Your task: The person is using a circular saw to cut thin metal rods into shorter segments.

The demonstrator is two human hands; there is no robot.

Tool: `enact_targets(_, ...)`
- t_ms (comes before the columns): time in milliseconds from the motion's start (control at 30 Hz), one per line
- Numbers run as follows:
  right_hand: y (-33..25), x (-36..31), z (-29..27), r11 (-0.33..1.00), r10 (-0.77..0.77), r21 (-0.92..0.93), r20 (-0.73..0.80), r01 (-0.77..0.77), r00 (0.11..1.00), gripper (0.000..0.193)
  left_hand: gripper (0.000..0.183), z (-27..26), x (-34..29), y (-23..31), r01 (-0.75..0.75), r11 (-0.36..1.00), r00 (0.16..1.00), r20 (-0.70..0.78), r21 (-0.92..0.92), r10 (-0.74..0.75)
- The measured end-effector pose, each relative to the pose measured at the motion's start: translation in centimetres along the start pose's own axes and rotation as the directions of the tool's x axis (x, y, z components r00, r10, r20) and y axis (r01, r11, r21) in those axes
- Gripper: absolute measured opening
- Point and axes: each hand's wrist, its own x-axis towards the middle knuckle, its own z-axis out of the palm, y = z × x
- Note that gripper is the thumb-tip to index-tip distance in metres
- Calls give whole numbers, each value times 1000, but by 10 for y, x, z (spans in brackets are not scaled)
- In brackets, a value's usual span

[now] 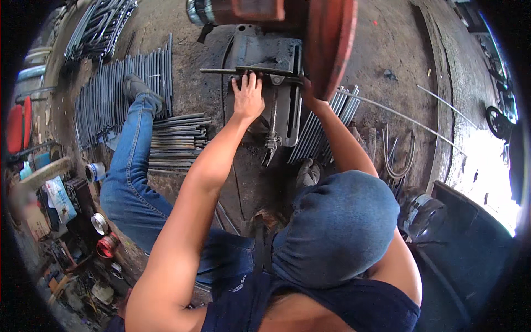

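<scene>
My left hand (249,100), unclenched, touches the twelve-o'clock vise (277,79). Right hand (314,100): cannot tell. Loose clamping could shift the rod (217,71).

Left side of the floor (381,47), front to rear: one red cylindrical can (108,245); one white round container (99,223), adjacent to the can; one white-and-blue cylindrical tin (95,172), beyond the container; one white-and-light-blue plastic bag (61,199), outboard of the tin. Right side: one large dark flat panel (470,249); one silver cylindrical metal part (423,214), near the panel's edge.
</scene>
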Motion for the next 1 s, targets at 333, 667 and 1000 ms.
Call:
enact_targets(333,-79,-94,-96,714,635,442,-84,-542,768,16,73,3,3,6,-53,990,998,24,127,51)
enact_targets(667,-77,-216,-135,350,925,354,15,-867,380,21,66,12,6,9,-38,996,993,113,86,28)
enact_targets(1000,-95,-265,-109,311,949,219,-21,-925,314,24,72,12,7,9,-64,988,992,120,137,48)
